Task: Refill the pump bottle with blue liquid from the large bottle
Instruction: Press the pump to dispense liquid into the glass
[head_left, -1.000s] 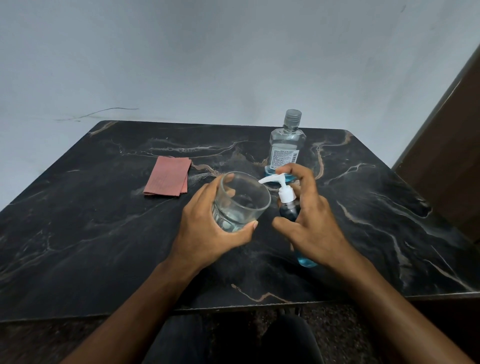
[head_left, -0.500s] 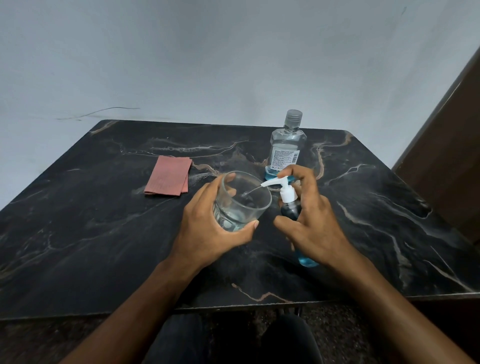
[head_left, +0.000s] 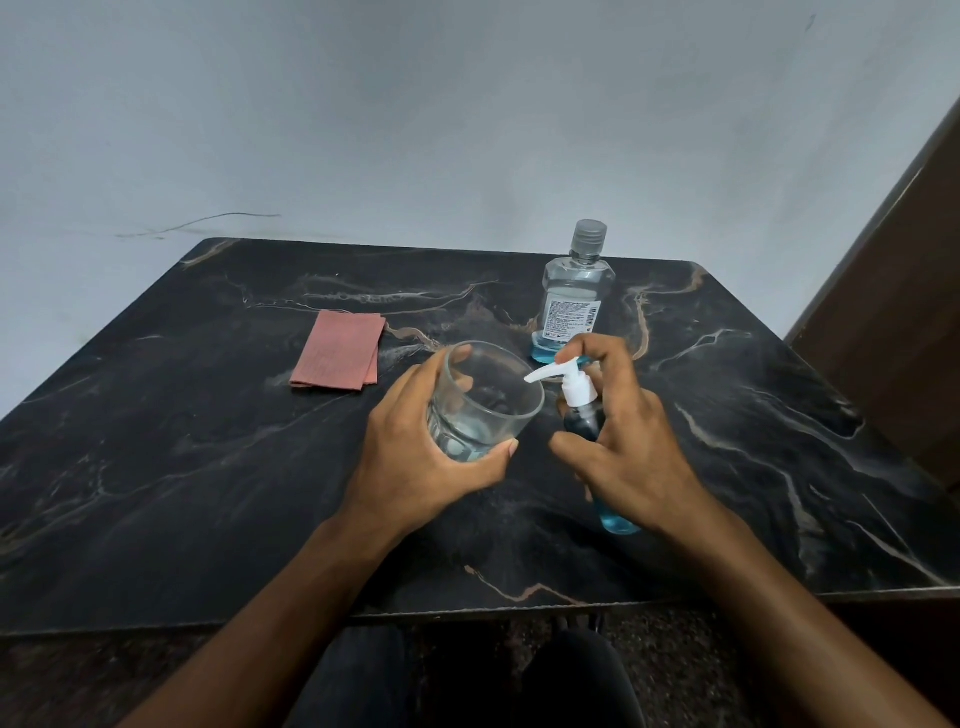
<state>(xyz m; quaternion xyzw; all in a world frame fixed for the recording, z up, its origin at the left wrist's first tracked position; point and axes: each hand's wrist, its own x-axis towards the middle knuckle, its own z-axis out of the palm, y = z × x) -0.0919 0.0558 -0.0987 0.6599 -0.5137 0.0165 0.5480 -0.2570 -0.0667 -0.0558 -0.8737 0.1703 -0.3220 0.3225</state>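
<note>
Near the bench's front edge, our left hand grips the tilted glass while our right hand holds the pump bottle, so we should keep the nozzle over the rim, pressing steadily.

The pump bottle is small and clear with a white pump head, its nozzle pointing left over the rim of a glass. It leans back toward the person, blue liquid pooled at its lower end. The large bottle stands upright behind it near the table's far edge, capped, clear, with a white label and a little blue liquid at the bottom.
</note>
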